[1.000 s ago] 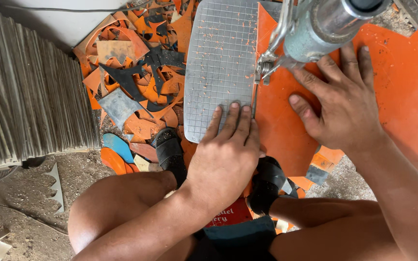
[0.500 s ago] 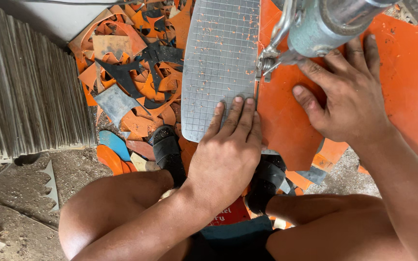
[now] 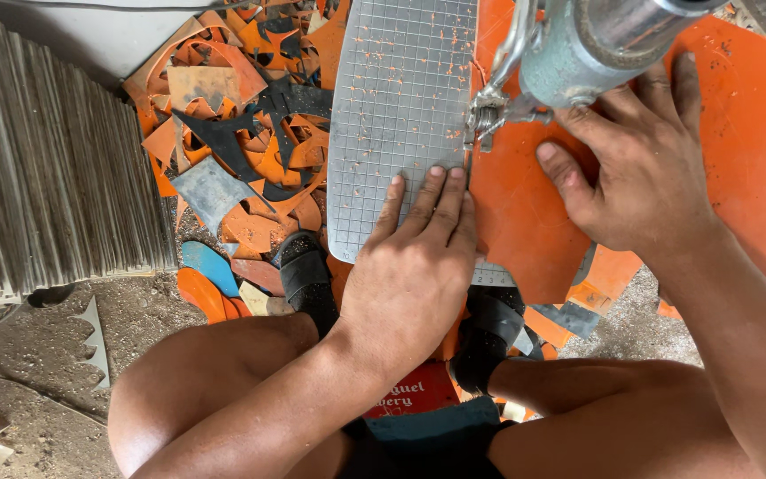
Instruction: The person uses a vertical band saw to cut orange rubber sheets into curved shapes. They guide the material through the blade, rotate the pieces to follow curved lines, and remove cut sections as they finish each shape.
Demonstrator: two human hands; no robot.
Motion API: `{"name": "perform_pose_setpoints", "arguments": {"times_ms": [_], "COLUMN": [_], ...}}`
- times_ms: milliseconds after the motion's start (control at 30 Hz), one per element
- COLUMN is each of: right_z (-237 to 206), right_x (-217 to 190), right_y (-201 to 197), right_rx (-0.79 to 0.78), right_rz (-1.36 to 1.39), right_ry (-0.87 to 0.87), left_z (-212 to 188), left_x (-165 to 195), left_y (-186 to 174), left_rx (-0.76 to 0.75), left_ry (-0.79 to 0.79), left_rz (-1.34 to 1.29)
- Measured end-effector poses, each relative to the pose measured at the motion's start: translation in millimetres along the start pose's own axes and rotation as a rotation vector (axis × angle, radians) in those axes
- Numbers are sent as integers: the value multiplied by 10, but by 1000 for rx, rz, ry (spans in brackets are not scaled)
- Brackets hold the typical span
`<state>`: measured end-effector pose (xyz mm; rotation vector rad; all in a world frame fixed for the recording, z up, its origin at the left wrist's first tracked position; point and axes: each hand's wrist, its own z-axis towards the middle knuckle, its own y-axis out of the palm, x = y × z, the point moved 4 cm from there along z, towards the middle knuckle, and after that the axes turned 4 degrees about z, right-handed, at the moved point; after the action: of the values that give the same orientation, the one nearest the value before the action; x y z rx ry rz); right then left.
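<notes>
My left hand [image 3: 418, 266] lies flat, fingers together, on the near end of a grey gridded cutting plate [image 3: 401, 106], its fingertips at the plate's right edge. My right hand [image 3: 640, 168] presses palm down with spread fingers on a large orange sheet [image 3: 525, 213] lying right of the plate. A grey metal cutting machine head [image 3: 578, 53] hangs above the sheet, its small cutter foot [image 3: 482, 120] meeting the sheet at the plate's edge, just beyond my left fingertips. Orange crumbs speckle the plate.
A heap of orange, black and grey offcuts [image 3: 241, 151] lies left of the plate. A stack of grey sheets on edge [image 3: 46, 177] stands at far left. My bare knees and black sandals [image 3: 308, 275] sit below the plate on dusty concrete floor [image 3: 37, 390].
Both hands and the orange sheet have shifted slightly away from me toward the cutter. The left fingers now sit closer together on the plate.
</notes>
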<state>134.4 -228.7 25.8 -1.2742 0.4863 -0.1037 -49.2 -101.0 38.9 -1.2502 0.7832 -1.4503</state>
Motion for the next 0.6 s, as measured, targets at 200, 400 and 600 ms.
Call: {"name": "perform_pose_setpoints", "arguments": {"times_ms": [200, 400, 600], "right_z": [32, 25, 19], "right_x": [-22, 27, 51], "right_y": [-20, 9, 21], "right_rx": [49, 22, 57], "right_rz": [28, -7, -17], "right_ry": [-9, 49, 29], "left_z": [35, 73, 87], "left_x": [-66, -107, -171], "left_y": [-8, -2, -46], "left_rx": [1, -5, 96], "left_ry": [16, 25, 19], "left_rz": [-21, -20, -118]}}
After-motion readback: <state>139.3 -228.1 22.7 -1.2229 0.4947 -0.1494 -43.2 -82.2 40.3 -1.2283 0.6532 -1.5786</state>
